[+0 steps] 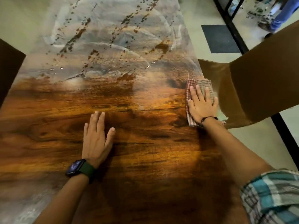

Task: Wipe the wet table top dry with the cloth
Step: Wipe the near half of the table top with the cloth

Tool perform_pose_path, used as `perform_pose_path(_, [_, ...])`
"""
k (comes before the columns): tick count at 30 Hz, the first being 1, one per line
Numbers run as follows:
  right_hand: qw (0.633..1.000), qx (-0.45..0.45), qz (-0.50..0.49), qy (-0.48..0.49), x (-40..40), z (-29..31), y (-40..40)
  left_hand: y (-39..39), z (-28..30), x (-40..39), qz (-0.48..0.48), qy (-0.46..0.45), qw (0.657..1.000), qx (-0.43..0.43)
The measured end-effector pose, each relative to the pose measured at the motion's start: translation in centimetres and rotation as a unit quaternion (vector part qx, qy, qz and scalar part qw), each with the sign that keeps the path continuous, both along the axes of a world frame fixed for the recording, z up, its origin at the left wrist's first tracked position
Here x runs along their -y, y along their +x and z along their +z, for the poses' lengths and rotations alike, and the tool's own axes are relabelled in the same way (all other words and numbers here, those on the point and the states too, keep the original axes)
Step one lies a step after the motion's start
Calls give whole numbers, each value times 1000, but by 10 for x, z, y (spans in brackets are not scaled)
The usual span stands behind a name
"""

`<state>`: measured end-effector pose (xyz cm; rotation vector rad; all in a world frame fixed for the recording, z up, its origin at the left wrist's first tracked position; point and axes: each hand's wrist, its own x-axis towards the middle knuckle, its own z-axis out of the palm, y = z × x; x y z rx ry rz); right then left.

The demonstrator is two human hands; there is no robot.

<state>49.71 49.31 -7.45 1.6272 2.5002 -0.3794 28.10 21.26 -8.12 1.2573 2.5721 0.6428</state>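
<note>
Head view shows the wooden table point(145, 143) split into two zones: the half nearest the person looks dry, with clean grain, while the far half toward 12 o'clock carries droplets, streaks and small puddles point(161, 46). By that showing the job seems roughly half done, with the whole far stretch left to dry.

The checked cloth point(204, 85) lies at about 2 o'clock, at the right-hand edge of the table, just beside a brown chair point(258, 81). The right hand point(202, 105) lies flat on it, fingers point(193, 92) straight and spread, pressing rather than gripping, arm reaching forward and outward.

The left hand point(97, 136) rests palm-down on the dry wood near the centre, fingers straight and close together, grasping nothing; it looks like a brace. A dark smartwatch point(76, 167) sits on that wrist.
</note>
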Motion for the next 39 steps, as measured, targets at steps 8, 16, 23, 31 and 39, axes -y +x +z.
perform_pose_path(8, [943,-44,328,-15,183,-5,-146,-3,-5,-3,27,44,998,40])
perform_pose_path(16, [992,-20,124,22,63,-7,-92,-37,3,-14,34,66,995,70])
perform_pose_path(23, [995,-17,94,12,106,-3,-148,-49,6,-43,16,97,992,82])
perform_pose_path(31, [990,20,137,37,65,-8,-112,-75,-8,-40,-29,6,1000,5])
perform_pose_path(39, [999,29,9,37,89,-7,-158,-74,-11,-37,-49,60,995,54])
